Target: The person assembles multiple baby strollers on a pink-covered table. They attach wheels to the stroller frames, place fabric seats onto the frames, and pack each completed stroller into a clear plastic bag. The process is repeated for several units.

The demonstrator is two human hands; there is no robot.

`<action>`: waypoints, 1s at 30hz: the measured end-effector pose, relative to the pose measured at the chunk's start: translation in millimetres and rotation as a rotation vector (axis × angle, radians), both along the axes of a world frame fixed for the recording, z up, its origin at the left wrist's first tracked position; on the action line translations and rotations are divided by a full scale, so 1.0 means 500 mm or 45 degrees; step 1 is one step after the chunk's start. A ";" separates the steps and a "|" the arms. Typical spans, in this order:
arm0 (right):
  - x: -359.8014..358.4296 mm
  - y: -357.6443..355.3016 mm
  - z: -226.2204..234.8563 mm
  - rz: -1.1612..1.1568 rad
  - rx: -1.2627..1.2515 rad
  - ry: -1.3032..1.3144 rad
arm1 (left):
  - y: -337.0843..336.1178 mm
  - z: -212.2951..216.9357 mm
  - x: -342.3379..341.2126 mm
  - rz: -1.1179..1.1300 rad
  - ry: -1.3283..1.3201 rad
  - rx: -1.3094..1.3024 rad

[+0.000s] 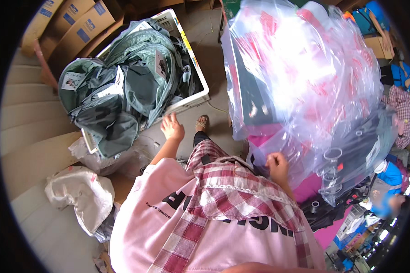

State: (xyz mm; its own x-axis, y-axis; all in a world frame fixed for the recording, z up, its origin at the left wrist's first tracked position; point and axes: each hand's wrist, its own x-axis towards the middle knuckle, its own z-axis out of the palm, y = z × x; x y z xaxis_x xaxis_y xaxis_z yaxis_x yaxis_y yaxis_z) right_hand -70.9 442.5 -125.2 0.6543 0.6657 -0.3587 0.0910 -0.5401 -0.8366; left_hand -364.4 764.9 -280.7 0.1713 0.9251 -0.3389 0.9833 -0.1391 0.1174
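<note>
My left hand [173, 128] reaches out beside the near edge of a white plastic crate [198, 96], its fingers apart and holding nothing. Dark green fabric articles [143, 88] with curved rims and printed cards fill the crate, and some hang over its near side. On the other side of my body, my right hand [278, 166] is curled closed near the lower edge of a heap of clear plastic bags [300, 73] with red print. No object shows in its fingers. Dark fabric in clear wrapping [357, 136] lies at the heap's right.
Cardboard boxes [89, 29] stand behind the crate at the far left. A white woven sack [79, 193] and crumpled plastic lie at the lower left. A magenta surface [309, 187] shows under the bags. Other people [400, 116] are at the right edge.
</note>
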 end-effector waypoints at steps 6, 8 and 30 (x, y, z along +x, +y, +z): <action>-0.103 0.087 -0.083 0.322 -0.265 0.115 | 0.244 -0.085 -0.087 0.174 0.106 -0.386; -0.107 0.148 -0.027 0.226 -0.371 0.117 | 0.272 -0.124 -0.131 0.111 0.090 -0.459; -0.028 -0.222 0.368 -0.698 1.334 0.161 | -0.487 0.524 0.318 -2.178 -1.282 -0.333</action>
State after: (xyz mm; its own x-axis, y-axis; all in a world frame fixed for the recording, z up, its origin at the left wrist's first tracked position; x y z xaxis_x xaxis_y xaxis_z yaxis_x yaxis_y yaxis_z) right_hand -84.9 331.5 58.7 0.9423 0.3159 0.1110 -0.0542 0.4709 -0.8805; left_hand -205.3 521.5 -18.5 0.8378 -0.4186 0.3505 -0.5434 -0.5779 0.6089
